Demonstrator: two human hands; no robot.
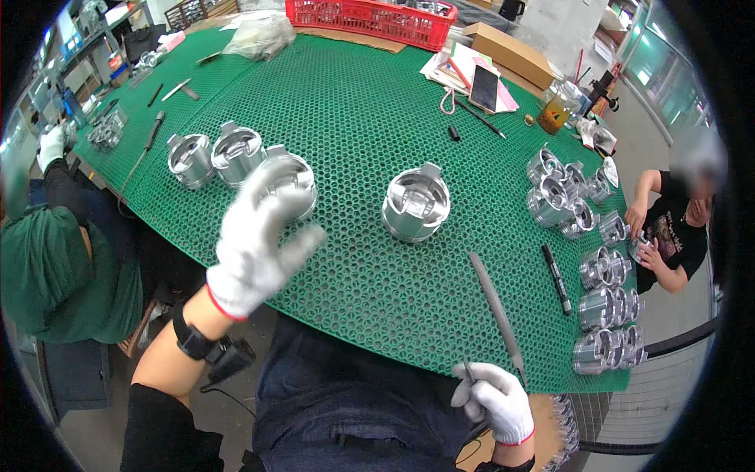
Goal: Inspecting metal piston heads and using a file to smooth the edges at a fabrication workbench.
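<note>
My left hand (255, 240), in a white glove and slightly blurred, is over the front of a silvery metal piston (297, 193) and partly hides it. Its thumb stands apart from the fingers; whether they touch the piston I cannot tell. Two more pistons, one (237, 156) beside it and one (190, 161) farther left, stand in the same row. A single piston (416, 203) stands upright in the middle of the mat. At the front edge my gloved right hand (497, 400) pinches a thin dark tool (468, 370). A long grey file (497, 311) lies just beyond it.
Green perforated matting (362, 315) covers the table. Rows of pistons (602, 307) line the right edge, near a black marker (556, 279). A phone (484, 88), papers and a red crate (373, 22) are at the back. One person (668, 228) works at right, another (63, 267) at left.
</note>
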